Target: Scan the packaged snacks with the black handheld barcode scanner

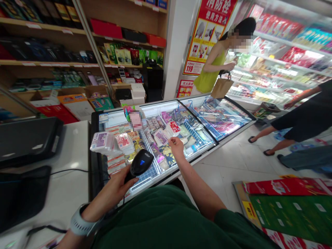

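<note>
My left hand [126,181] is wrapped round the handle of a black barcode scanner [141,162], with a watch on that wrist. Farther right, my right hand [176,145] has its fingers drawn together at the edge of a clear pack with a purple label [161,137], above the glass-topped freezer [207,149]. A pack with a red label [174,127] lies just beyond those fingers. On the freezer's left part sit a stack of purple-labelled packs [101,141] and a stack of red-labelled packs [124,142]. Behind them is a colourful bag [127,111].
A counter [70,193] with a black device [28,138] is at the left. Stocked shelves [52,64] stand behind. A person in yellow [211,71] holds a paper bag [222,86] beyond the freezer; other people are at the right. Red and green boxes [290,211] lie at lower right.
</note>
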The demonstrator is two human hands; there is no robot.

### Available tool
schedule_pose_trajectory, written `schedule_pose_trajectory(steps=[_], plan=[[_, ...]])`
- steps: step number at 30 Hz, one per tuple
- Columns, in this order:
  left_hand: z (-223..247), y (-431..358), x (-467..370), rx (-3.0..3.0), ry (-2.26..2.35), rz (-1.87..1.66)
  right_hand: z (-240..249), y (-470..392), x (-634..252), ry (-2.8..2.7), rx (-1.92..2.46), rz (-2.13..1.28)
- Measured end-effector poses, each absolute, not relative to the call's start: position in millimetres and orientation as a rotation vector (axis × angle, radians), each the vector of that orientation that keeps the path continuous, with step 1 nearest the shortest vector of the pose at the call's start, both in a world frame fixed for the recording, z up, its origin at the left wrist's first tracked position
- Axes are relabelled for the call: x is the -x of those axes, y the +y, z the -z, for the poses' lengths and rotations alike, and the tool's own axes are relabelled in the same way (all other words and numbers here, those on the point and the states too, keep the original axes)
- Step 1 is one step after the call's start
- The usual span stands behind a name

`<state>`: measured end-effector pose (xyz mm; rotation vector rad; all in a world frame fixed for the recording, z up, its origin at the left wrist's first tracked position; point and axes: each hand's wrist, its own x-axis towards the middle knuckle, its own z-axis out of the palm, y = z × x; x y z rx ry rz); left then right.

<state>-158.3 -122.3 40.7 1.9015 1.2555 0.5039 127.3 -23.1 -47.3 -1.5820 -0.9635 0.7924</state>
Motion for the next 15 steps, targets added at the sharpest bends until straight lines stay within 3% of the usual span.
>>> schedule_pose_trajectory(steps=[15], plan=[[-32.6,-122.4,174.7,-1.818,1.312,-0.565,63.4,-8.1,-127.4,-0.553,1.528,-1.048]])
